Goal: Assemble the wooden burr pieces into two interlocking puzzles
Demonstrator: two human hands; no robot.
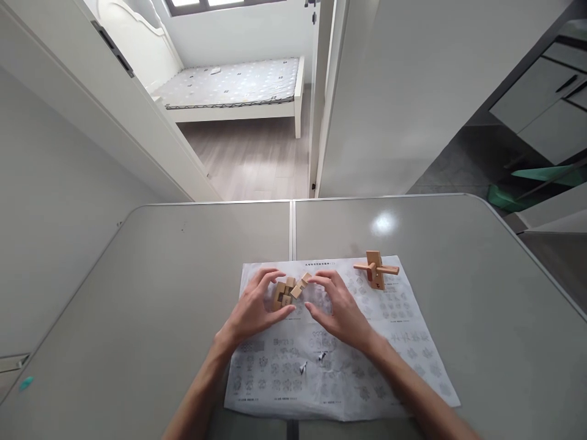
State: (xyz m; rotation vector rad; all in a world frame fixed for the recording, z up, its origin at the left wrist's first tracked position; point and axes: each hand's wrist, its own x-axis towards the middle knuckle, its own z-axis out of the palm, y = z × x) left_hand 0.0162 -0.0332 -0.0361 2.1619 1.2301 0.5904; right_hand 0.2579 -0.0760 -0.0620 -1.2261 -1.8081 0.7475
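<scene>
Blocks (287, 300) lie between my left hand (253, 311) and right hand (343, 311), thumbs parted from fingers, contact unclear; printed sheet (343, 373) beneath, below the far edge of the desk (183, 299).

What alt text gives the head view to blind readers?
A left hand and right hand curve around small wooden blocks over a printed sheet on a grey table. To the right sits a wooden assembly; beyond, a bed.

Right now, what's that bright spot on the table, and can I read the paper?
Head view: a white glare, probably reflected light, on the grey tabletop; also head view: the print on the white paper sheet looks faint, mostly unreadable.
</scene>
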